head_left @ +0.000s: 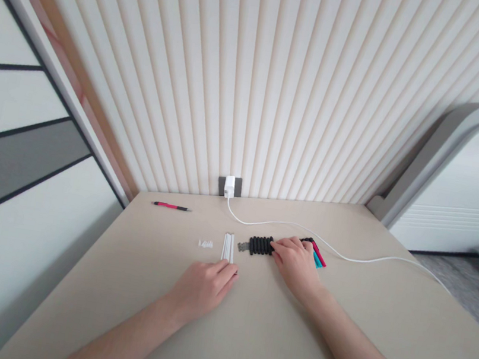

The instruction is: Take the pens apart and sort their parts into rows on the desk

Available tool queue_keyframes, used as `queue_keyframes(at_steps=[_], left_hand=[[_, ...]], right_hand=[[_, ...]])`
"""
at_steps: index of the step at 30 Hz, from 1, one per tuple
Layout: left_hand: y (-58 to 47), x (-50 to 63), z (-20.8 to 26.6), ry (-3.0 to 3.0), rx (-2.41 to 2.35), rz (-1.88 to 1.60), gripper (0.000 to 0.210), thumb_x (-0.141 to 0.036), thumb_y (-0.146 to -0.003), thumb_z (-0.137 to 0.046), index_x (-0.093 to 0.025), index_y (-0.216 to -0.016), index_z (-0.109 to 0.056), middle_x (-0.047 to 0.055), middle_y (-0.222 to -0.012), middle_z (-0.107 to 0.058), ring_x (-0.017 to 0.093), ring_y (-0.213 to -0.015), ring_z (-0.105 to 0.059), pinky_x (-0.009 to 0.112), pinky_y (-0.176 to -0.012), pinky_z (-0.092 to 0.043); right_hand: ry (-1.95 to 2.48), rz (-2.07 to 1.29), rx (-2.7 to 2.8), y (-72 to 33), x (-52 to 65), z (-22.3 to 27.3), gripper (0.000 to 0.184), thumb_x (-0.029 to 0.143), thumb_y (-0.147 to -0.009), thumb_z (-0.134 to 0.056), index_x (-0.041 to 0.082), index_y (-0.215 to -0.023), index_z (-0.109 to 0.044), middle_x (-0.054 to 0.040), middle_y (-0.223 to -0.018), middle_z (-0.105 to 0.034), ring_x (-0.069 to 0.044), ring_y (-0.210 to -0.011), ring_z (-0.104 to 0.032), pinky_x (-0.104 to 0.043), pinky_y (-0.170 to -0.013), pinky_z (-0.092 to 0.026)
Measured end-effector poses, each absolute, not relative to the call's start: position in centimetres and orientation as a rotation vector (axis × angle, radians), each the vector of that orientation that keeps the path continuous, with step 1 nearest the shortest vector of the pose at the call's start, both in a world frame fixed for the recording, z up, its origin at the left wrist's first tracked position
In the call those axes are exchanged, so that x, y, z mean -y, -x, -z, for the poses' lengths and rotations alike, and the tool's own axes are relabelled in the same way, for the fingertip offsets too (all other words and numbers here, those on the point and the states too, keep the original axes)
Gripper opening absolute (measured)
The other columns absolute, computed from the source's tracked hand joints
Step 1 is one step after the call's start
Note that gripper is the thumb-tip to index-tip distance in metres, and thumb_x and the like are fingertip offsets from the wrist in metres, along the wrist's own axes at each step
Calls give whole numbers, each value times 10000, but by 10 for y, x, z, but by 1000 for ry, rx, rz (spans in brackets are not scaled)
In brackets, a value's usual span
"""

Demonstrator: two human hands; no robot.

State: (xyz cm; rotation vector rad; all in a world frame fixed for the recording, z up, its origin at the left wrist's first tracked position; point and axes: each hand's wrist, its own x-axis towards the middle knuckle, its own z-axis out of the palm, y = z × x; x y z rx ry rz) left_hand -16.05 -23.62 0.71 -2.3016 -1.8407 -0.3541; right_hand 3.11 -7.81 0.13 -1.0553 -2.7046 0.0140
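My left hand rests on the table with its fingers curled together at the near end of a row of thin white pen refills. Something small and dark shows at its fingertips, too little to name. My right hand has its thumb and fingers closed at the right end of a row of short black tubes, like pen grips. Small grey springs lie just left of that row. Under and beyond the right hand are a red pen barrel and a teal pen barrel, partly hidden.
Small clear pieces lie left of the refills. A red and black pen lies at the back left of the table. From a white charger in the wall, a white cable crosses behind the right hand.
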Motion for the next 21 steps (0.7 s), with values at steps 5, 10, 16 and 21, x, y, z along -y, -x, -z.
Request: queue_keyframes(at_steps=[5, 10, 16, 21], left_hand=[[161, 236, -7, 2304, 1825, 361, 204, -240, -991, -372, -198, -974, -571, 3, -793, -637, 141, -673, -643, 237, -530, -450], [161, 236, -8, 2309, 1836, 353, 209, -241, -991, -369, -198, -967, -571, 2, -791, -637, 144, -662, -643, 245, -525, -451], [161, 236, -7, 2308, 1842, 351, 214, -249, -994, -364, -197, -975, -571, 6, -799, -641, 142, -687, -649, 237, -531, -448], [161, 235, -6, 2292, 1840, 372, 213, -247, -991, -373, -198, -982, -580, 12, -829, -636, 140, -685, -643, 241, -543, -461]], right_hand=[[1079, -60, 2687, -30, 79, 1, 200, 210, -926, -537, 275, -1024, -699, -28, -1035, -709, -207, -993, -561, -349, -807, -273], [1068, -104, 2656, -29, 80, 2, 214, 205, -925, -532, 278, -1037, -699, -26, -1054, -708, -202, -993, -561, -346, -810, -279], [1068, -120, 2660, -29, 78, 4, 214, 205, -919, -540, 278, -1044, -697, -27, -1055, -706, -196, -991, -564, -334, -800, -286], [1060, -141, 2648, -29, 77, 6, 208, 209, -920, -542, 281, -1041, -695, -13, -1051, -707, -187, -986, -572, -329, -801, -290]])
